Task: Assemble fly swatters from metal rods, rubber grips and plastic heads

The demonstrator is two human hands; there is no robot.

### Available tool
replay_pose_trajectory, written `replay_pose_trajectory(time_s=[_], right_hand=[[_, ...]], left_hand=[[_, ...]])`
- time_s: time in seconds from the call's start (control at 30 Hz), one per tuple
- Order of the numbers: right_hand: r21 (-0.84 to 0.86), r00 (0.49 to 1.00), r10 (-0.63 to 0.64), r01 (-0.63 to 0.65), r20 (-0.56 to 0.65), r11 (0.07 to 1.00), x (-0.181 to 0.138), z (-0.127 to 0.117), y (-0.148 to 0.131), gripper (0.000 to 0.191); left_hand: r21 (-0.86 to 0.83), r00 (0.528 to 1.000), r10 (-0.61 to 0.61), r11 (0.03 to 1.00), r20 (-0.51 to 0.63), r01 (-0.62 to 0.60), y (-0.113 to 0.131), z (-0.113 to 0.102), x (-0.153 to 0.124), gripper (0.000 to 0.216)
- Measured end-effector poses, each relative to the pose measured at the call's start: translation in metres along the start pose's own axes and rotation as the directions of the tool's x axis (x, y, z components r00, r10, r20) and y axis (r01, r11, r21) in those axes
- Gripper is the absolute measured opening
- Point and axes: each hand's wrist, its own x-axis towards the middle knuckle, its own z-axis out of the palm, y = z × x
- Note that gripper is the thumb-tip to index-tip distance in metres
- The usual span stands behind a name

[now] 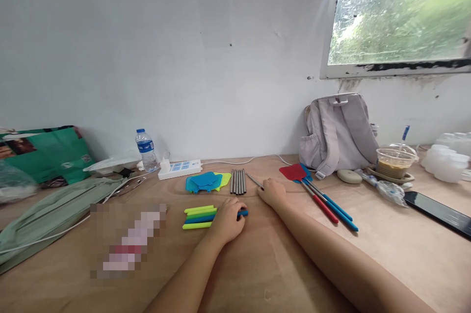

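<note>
My left hand (pixel 230 219) is closed round a blue handle (pixel 243 213) whose end shows past the fingers. Beside it on the table lie several yellow, green and blue handles (pixel 197 226), partly covered by the hand. My right hand (pixel 272 192) pinches one thin metal rod (pixel 253 180) near its close end; the rod slants away to the left. Just left of that rod, several metal rods (pixel 238 183) lie side by side. Blue and yellow-green fly swatter heads (pixel 204 183) are piled further left. Red and blue fly swatters (pixel 326 206) with handles on lie right of my right hand.
A power strip (pixel 180 169) and water bottle (pixel 146 150) stand at the back left, near a green bag (pixel 55 153). A grey backpack (pixel 338 131) leans on the wall. Rightward are a drink cup (pixel 395 163), a phone (pixel 439 214) and white bottles (pixel 449 163). A blurred patch is at left.
</note>
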Motion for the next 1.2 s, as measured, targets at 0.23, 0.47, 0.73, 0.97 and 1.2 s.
replay_pose_trajectory(time_s=[0.23, 0.47, 0.73, 0.97, 1.2], right_hand=[[0.129, 1.000, -0.011, 0.009, 0.021, 0.992, 0.004, -0.003, 0.022, 0.021], [0.492, 0.995, -0.039, 0.079, -0.090, 0.867, 0.003, -0.001, 0.034, 0.026], [0.855, 0.967, 0.031, 0.208, -0.252, 0.476, -0.047, -0.007, 0.015, 0.032], [0.906, 0.921, 0.032, 0.374, -0.388, 0.197, -0.089, -0.032, 0.000, 0.021], [0.800, 0.887, -0.132, 0.457, -0.443, 0.390, -0.094, -0.031, -0.004, 0.020]], left_hand=[[-0.134, 0.999, -0.012, 0.991, 0.045, 0.018, 0.014, -0.001, -0.005, 0.024], [-0.393, 0.987, -0.103, 0.918, -0.120, 0.048, 0.025, 0.000, -0.005, 0.023], [-0.585, 0.951, -0.254, 0.804, -0.177, 0.106, 0.025, 0.008, -0.005, 0.022], [-0.669, 0.980, -0.167, 0.741, -0.105, 0.055, 0.034, 0.001, -0.006, 0.018], [-0.527, 0.995, -0.076, 0.849, -0.066, 0.030, 0.045, -0.012, -0.010, 0.020]])
